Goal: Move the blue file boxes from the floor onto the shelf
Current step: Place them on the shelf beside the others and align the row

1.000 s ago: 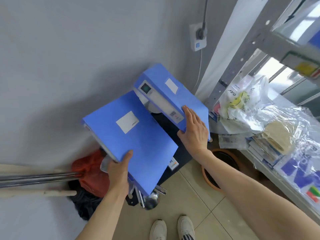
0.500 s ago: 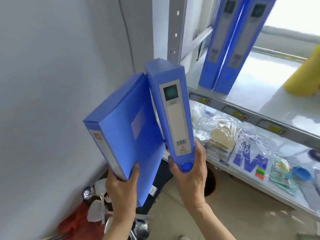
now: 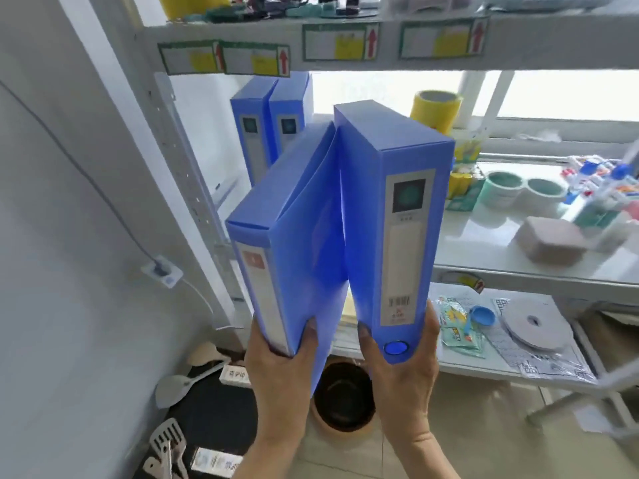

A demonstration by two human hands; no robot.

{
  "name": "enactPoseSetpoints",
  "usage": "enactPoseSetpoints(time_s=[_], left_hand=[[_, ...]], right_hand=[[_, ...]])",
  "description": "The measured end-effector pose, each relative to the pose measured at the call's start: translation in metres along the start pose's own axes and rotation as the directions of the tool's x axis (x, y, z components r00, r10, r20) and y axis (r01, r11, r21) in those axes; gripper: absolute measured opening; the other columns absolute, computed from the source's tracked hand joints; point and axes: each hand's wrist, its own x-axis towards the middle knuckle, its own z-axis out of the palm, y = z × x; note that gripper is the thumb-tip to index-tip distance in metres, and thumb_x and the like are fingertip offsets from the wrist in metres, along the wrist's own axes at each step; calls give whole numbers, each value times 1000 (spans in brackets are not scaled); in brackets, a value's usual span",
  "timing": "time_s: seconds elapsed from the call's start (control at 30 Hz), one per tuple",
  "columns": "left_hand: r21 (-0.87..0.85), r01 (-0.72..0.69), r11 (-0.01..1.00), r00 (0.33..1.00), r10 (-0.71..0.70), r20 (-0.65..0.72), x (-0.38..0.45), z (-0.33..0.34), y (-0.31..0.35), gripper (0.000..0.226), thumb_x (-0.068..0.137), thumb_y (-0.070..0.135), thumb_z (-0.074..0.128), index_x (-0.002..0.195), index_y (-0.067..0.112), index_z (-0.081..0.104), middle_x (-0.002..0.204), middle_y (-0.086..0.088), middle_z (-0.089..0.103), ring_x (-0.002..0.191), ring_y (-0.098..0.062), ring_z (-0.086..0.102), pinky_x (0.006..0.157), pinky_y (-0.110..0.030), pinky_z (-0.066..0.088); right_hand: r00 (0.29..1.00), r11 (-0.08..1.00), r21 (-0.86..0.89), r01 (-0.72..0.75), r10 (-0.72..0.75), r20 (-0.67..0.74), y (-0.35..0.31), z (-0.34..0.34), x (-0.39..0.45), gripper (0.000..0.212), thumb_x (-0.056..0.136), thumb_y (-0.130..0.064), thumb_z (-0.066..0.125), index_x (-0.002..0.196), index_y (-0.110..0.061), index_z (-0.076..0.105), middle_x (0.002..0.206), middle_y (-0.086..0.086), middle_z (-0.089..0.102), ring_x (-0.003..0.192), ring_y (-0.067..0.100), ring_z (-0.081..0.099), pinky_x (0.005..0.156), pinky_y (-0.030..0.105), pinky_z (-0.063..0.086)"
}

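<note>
- My left hand [image 3: 276,361] grips the bottom of one blue file box [image 3: 294,236], long axis near upright, top leaning away to the right, spine facing me.
- My right hand [image 3: 403,368] clasps the base of the second file box [image 3: 390,216], upright, spine label toward me.
- Their tops touch, both in the air before the shelf [image 3: 484,257], where two more boxes [image 3: 273,126] stand.

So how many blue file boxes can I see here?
4: one in the left hand, one in the right hand, two upright on the shelf behind. More may be hidden.
</note>
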Motion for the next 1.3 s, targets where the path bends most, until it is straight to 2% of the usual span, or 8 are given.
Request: enactPoseSetpoints(time_s=[0.2, 0.33, 0.6, 0.77, 0.9, 1.07, 1.17, 1.3], left_hand=[[-131, -22, 991, 997, 32, 76, 11, 70, 18, 40, 78, 14, 76, 115, 17, 61, 95, 4, 71, 80, -1, 64, 64, -3, 45], [-106, -81, 991, 995, 87, 55, 34, 111, 14, 37, 78, 15, 75, 113, 13, 62, 97, 1, 71, 84, 0, 63, 67, -3, 46], [-98, -114, 989, 993, 115, 3, 104, 178, 13, 49, 80, 6, 73, 125, -4, 56, 71, 21, 54, 61, 21, 57, 59, 2, 39], [-86, -107, 990, 994, 110, 23, 147, 202, 4, 50, 82, 22, 74, 125, 7, 54, 85, -13, 69, 74, -17, 67, 71, -21, 52], [-58, -101, 993, 982, 109, 156, 173, 211, -2, 57, 82, 27, 73, 131, 13, 46, 84, -25, 63, 57, -2, 59, 64, -13, 54], [-76, -91, 993, 931, 112, 348, 191, 210, -16, 68, 77, 12, 76, 129, 36, 39, 113, 17, 58, 97, 16, 60, 77, -9, 53], [-11, -73, 997, 931, 72, 359, 193, 210, -27, 80, 71, 7, 76, 140, 16, 38, 130, 6, 51, 117, -6, 53, 89, -13, 49], [137, 36, 990, 950, -76, 304, 186, 212, -35, 69, 73, 6, 77, 130, 8, 37, 112, 5, 54, 98, -12, 55, 67, -7, 42]], right_hand=[[994, 999, -40, -22, 18, -111, 20, -3, 54, 90, 71, -28, 87, 125, -72, 29, 116, -44, 48, 110, 21, 53, 86, 37, 52], [988, 994, -40, -100, 95, -118, 44, 11, 89, 82, 71, -41, 84, 131, -61, 32, 127, -7, 60, 111, 26, 58, 86, 51, 56], [997, 995, -68, -72, 71, -21, 71, 64, 159, 82, 76, -45, 78, 144, -42, 31, 133, -7, 59, 114, 21, 59, 88, 50, 56], [999, 997, -67, -34, 37, 39, 86, 101, 193, 84, 75, -33, 80, 145, -37, 34, 139, -6, 54, 125, 17, 55, 95, 47, 54], [995, 997, -59, -39, 44, 85, 96, 124, 211, 87, 76, -25, 83, 149, -24, 34, 143, -2, 50, 131, 16, 50, 101, 42, 52], [978, 990, -20, -138, 139, 158, 112, 132, 215, 86, 75, -26, 83, 148, -25, 37, 140, -2, 50, 128, 14, 52, 100, 42, 54], [968, 983, -25, -184, 186, 166, 119, 133, 213, 83, 73, -28, 83, 145, -27, 40, 135, -5, 52, 124, 12, 54, 98, 41, 55], [959, 976, -113, -187, 207, 196, 128, 132, 205, 86, 73, -44, 77, 147, -30, 36, 139, -6, 52, 129, 14, 51, 99, 45, 53]])
